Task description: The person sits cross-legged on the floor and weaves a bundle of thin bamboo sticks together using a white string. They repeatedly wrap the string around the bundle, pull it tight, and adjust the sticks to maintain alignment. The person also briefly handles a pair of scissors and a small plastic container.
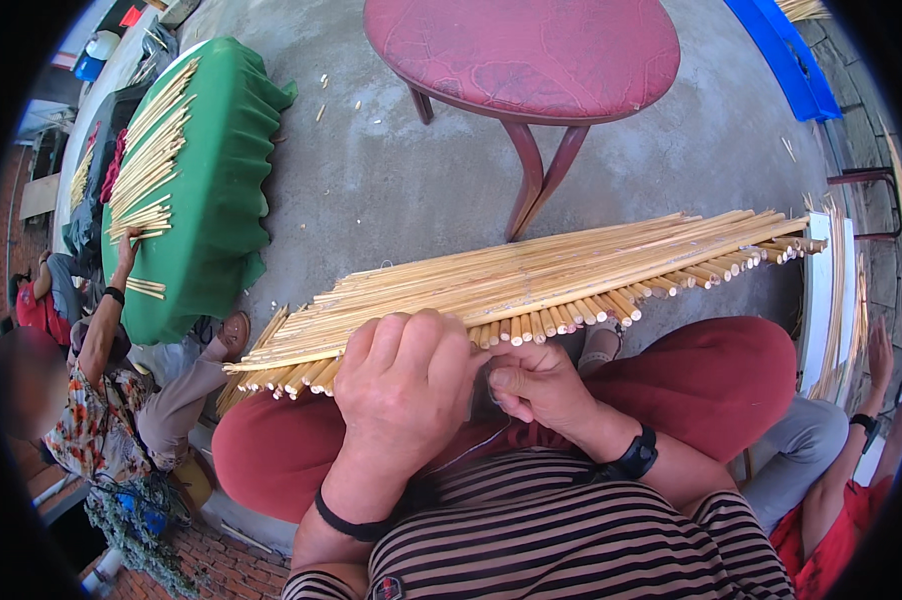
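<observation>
A mat of straight, pale yellow reed stalks (531,270) lies slanted across my knees, its cut round ends toward me. Along its near edge runs a long stalk laid crosswise. My left hand (401,385) is closed over this near edge, knuckles up, with the fingertips hidden. Close beside it, just under the stalk ends, my right hand (541,385) is closed with thumb and fingers in a pinch. A thin pale thread (471,447) trails below the hands toward my lap, and its upper end seems to be in the right hand's pinch.
Ahead stands a round dark red stool (521,50). On the left, a person's hand (129,245) touches loose stalks (156,150) on a green-covered table (236,200). Another person's arm (866,400) is at the right, near a white board (819,290) with stalks. A blue tray (786,60) lies beyond.
</observation>
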Action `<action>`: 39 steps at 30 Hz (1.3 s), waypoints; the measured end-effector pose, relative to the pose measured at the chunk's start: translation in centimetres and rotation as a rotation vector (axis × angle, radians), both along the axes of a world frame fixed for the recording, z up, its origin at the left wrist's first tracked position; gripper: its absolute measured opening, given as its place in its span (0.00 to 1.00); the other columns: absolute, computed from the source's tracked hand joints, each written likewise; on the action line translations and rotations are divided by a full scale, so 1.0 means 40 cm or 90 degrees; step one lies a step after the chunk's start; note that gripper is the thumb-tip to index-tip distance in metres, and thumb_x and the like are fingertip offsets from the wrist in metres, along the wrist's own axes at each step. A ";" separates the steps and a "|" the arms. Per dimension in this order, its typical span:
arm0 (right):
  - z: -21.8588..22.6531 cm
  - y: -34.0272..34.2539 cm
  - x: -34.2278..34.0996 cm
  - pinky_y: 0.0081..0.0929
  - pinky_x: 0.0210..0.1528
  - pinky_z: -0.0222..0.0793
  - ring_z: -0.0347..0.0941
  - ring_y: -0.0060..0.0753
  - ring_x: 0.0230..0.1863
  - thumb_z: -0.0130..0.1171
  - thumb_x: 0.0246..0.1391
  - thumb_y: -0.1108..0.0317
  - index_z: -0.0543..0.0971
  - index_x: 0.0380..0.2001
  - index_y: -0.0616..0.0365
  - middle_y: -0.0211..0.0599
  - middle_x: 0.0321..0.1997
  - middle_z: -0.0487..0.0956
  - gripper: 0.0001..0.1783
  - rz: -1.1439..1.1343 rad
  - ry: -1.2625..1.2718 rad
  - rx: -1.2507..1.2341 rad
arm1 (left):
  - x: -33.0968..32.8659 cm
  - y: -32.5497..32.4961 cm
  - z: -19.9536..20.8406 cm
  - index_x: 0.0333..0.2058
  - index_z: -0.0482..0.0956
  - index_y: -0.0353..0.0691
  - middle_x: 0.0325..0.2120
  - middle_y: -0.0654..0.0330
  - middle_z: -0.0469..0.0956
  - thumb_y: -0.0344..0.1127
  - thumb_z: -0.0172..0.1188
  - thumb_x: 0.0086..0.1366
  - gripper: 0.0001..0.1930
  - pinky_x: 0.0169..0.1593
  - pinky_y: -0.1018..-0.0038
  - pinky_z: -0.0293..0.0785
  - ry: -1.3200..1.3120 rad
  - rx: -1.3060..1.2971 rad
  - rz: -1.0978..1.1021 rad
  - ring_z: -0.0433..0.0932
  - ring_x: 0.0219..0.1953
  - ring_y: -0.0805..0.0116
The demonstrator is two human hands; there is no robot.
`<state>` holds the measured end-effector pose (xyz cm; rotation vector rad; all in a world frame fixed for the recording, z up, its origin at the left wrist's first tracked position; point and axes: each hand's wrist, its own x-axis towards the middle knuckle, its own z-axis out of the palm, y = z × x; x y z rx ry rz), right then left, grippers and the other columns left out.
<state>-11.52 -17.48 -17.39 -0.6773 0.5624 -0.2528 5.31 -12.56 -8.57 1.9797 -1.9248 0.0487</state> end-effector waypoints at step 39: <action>0.209 -0.030 -0.004 0.35 0.52 0.73 0.72 0.31 0.53 0.55 0.59 0.72 0.71 0.56 0.59 0.34 0.53 0.75 0.21 -0.242 -0.130 -0.211 | -0.080 0.048 0.149 0.42 0.78 0.35 0.41 0.55 0.77 0.27 0.62 0.50 0.17 0.47 0.62 0.73 -0.234 -0.325 -0.042 0.77 0.45 0.57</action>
